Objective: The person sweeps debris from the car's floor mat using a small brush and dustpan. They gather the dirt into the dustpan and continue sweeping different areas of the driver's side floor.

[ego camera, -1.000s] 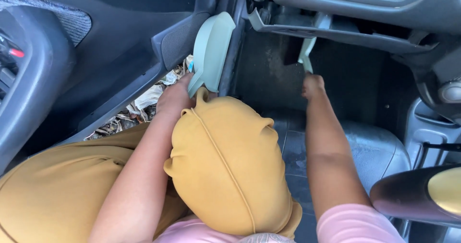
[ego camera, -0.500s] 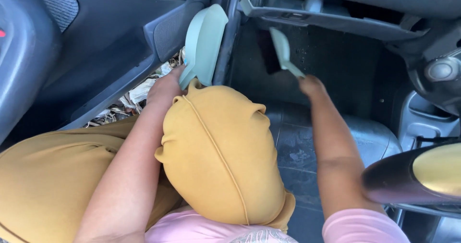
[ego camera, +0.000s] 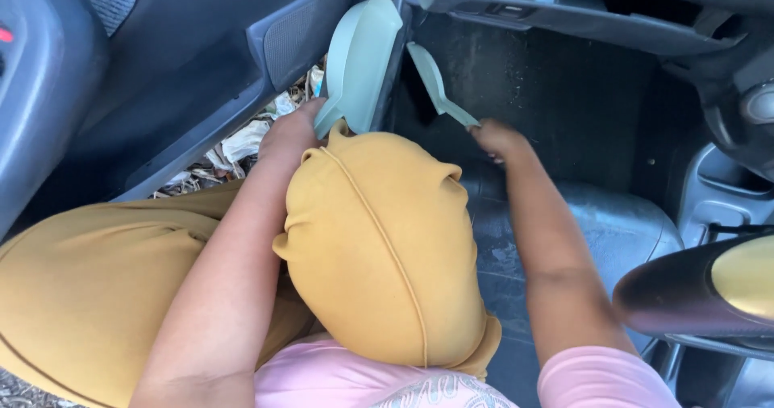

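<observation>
Brush [ego camera: 435,81] swung lower-left, right hand [ego camera: 498,139] grip closed on it, left hand [ego camera: 289,134] grip closed on pale-green dustpan [ego camera: 363,53].

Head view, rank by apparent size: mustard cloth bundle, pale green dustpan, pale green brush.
1. mustard cloth bundle, largest, though it is nearest the camera.
2. pale green dustpan, held by the left hand.
3. pale green brush, smallest, held by the right hand.

Left hand [ego camera: 289,134] partly behind headscarf [ego camera: 379,247]
</observation>
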